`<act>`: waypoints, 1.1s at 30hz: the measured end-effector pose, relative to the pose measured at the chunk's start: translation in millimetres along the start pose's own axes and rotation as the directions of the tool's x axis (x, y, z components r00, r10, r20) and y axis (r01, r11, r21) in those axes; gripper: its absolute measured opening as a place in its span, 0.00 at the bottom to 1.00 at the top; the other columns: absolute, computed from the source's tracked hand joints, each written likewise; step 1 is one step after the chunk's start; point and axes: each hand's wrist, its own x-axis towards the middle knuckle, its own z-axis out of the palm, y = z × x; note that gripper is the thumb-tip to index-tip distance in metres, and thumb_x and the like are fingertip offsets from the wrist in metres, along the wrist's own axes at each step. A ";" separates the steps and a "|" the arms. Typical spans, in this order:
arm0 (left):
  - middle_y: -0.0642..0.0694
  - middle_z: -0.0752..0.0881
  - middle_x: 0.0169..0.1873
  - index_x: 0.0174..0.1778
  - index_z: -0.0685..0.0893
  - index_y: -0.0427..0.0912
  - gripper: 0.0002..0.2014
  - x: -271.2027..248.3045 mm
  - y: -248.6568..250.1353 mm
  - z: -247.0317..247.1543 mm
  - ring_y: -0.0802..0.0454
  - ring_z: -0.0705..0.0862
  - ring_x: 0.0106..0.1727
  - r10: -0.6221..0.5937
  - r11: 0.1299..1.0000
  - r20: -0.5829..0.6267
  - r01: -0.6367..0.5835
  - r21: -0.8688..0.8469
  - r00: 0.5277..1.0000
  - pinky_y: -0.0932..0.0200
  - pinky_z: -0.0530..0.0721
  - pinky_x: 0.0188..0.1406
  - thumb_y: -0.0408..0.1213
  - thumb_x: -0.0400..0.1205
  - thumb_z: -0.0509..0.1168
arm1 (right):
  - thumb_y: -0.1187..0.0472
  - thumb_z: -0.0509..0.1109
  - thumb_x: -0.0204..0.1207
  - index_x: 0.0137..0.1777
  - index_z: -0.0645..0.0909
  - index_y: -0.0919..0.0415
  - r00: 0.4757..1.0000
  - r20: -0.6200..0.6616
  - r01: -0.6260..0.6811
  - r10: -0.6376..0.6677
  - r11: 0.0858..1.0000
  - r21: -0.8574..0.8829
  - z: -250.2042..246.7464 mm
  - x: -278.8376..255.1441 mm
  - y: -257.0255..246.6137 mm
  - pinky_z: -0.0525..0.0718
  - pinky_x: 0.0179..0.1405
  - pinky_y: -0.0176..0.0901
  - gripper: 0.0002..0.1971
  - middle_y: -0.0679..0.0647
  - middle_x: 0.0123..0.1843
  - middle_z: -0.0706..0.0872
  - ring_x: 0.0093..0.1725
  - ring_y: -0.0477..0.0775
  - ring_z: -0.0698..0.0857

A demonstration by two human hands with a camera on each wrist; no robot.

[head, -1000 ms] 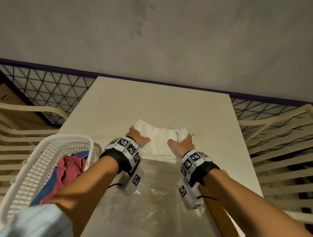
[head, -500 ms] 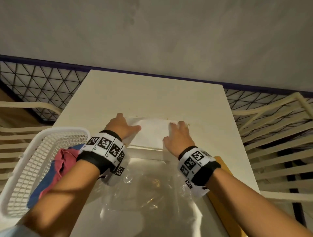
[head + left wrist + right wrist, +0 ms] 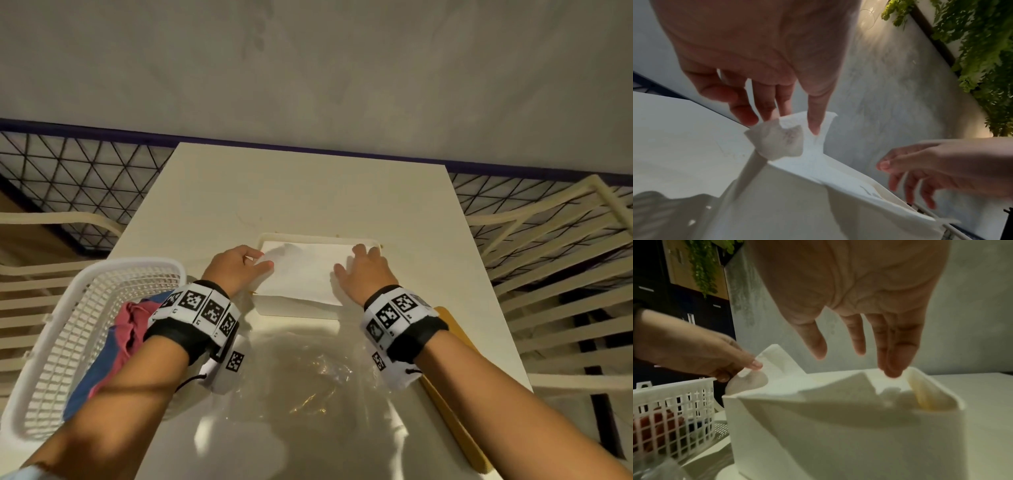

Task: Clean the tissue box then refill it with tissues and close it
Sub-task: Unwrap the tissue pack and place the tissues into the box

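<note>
The white tissue box (image 3: 318, 237) stands open in the middle of the table, with a stack of white tissues (image 3: 301, 274) lying in it. My left hand (image 3: 236, 267) is at the box's left end and pinches a raised corner of the tissues (image 3: 781, 368) between thumb and fingers. In the left wrist view that folded corner (image 3: 777, 142) sticks up over the box wall (image 3: 777, 211). My right hand (image 3: 363, 270) is open at the right end. Its straight fingers (image 3: 894, 363) point down at the tissues inside the box (image 3: 838, 434).
A white plastic basket (image 3: 85, 308) holding red and blue cloths stands at the left, close to my left forearm. A crumpled clear plastic wrapper (image 3: 308, 370) lies in front of the box. A flat yellow board (image 3: 452, 394) lies under my right forearm. Slatted chairs flank the table.
The tissue stack, held above the box by both hands a second ago, has gone down into the box. Both hands have spread to the box's ends.
</note>
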 end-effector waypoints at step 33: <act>0.52 0.75 0.40 0.46 0.79 0.49 0.05 -1.0 -31.3 23.5 0.45 0.74 0.56 0.201 0.972 -0.115 -0.184 0.148 0.973 0.51 0.72 0.61 0.44 0.79 0.66 | 0.69 0.68 0.75 0.67 0.75 0.57 0.962 -0.271 0.108 0.027 0.877 0.469 2.9 39.0 55.1 0.78 0.53 0.46 0.20 0.58 0.48 0.79 0.46 0.55 0.76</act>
